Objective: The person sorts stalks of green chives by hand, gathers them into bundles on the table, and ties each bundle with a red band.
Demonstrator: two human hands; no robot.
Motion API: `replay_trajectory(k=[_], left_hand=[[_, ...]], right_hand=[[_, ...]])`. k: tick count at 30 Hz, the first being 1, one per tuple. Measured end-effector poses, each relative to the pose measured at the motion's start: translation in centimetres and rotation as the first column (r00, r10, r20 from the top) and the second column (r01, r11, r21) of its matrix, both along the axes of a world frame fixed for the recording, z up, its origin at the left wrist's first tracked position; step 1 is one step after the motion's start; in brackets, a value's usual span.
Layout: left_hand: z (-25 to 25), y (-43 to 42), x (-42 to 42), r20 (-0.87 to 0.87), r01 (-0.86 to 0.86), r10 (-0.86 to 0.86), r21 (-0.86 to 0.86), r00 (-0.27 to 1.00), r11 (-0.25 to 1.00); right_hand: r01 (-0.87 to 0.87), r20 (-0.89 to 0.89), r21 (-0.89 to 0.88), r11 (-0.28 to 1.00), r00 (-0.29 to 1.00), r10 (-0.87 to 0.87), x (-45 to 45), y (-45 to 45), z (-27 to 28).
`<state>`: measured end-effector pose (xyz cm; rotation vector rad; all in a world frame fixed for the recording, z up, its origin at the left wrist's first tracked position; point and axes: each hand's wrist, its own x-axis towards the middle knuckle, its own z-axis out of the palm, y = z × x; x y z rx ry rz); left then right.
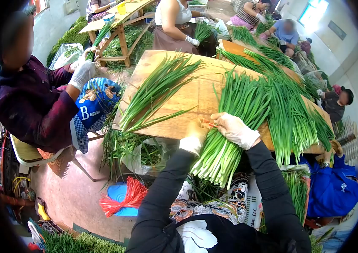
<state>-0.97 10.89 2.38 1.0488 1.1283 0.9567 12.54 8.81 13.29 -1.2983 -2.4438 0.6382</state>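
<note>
A thick bundle of garlic chives [222, 154] lies across the near edge of the wooden table [174, 122], pale stem ends toward me and green leaves pointing away. My gloved right hand [233, 130] rests on top of it, fingers closed around a bit of red tie strip [206, 122]. At the bundle's left side my gloved left hand [196, 135] pinches the same strip. How the strip runs around the stems is mostly hidden. A looser bunch of chives [158, 90] lies to the left, and several bundles [288, 114] are stacked at the right.
Red strips [124, 196] lie on a blue stool [122, 198] at lower left. Chive scraps and a plastic bag [145, 156] hang below the table edge. One co-worker [40, 92] sits close on the left, another in blue [335, 185] on the right. More people work behind.
</note>
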Motion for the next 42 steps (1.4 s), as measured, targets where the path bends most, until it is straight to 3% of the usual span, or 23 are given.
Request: replay_trajectory(k=[3, 5, 9, 11, 12, 14, 18, 20, 25, 27, 34, 42], left_hand=[[0.4, -0.6, 0.1, -0.008, -0.032, 0.033, 0.084, 0.999, 0.996], [0.5, -1.0, 0.2, -0.278, -0.028, 0.090, 0.220, 0.956, 0.975], [1.2, -1.7, 0.2, -0.224, -0.026, 0.098, 0.304, 0.970, 0.952], [4.2, -3.0, -0.4, -0.366, 0.044, 0.088, 0.339, 0.926, 0.940], [3.2, -2.7, -0.3, -0.367, 0.045, 0.088, 0.340, 0.926, 0.939], [0.9, -1.9, 0.1, -0.109, 0.001, 0.039, 0.347, 0.993, 0.938], [1.6, -1.6, -0.8, 0.090, 0.067, -0.089, 0.216, 0.992, 0.974], [1.3, -1.2, -1.0, 0.070, 0.097, -0.116, 0.232, 0.991, 0.968], [1.4, -0.9, -1.2, 0.005, 0.127, -0.130, 0.181, 0.992, 0.975], [1.3, -0.9, -1.4, 0.133, 0.128, -0.144, 0.120, 0.981, 0.985], [1.6, -1.0, -2.4, 0.241, 0.195, -0.237, 0.188, 0.941, 0.963], [1.6, -1.1, -2.1, 0.095, 0.133, -0.150, 0.169, 0.984, 0.977]], right_hand=[[0.060, 0.025, 0.038, 0.997, 0.998, -0.061, -0.5, -0.1, -0.3], [0.087, 0.003, 0.027, 0.996, 0.996, -0.087, -0.5, 0.1, -0.8], [0.058, 0.026, 0.008, 0.998, 0.998, -0.058, -0.3, 0.3, -1.0], [0.083, -0.111, -0.151, 0.985, 0.989, -0.101, -0.4, 0.5, -1.4], [0.084, -0.112, -0.150, 0.985, 0.989, -0.101, -0.3, 0.4, -1.3], [0.030, -0.130, -0.059, 0.998, 0.991, -0.037, -0.5, 0.0, -0.2], [0.035, -0.161, -0.049, 0.998, 0.986, -0.042, -0.3, 0.5, -1.0], [0.034, -0.068, 0.004, 0.999, 0.997, -0.034, -0.4, 0.5, -0.9], [0.074, -0.096, 0.002, 0.997, 0.993, -0.073, -0.7, 0.1, -0.5], [0.079, -0.095, 0.005, 0.997, 0.992, -0.078, -0.7, 0.1, -0.5], [0.035, -0.109, 0.072, 0.997, 0.994, -0.027, -0.5, 0.1, -0.5], [0.023, -0.086, 0.080, 0.997, 0.996, -0.016, -0.8, 0.1, -0.1]])
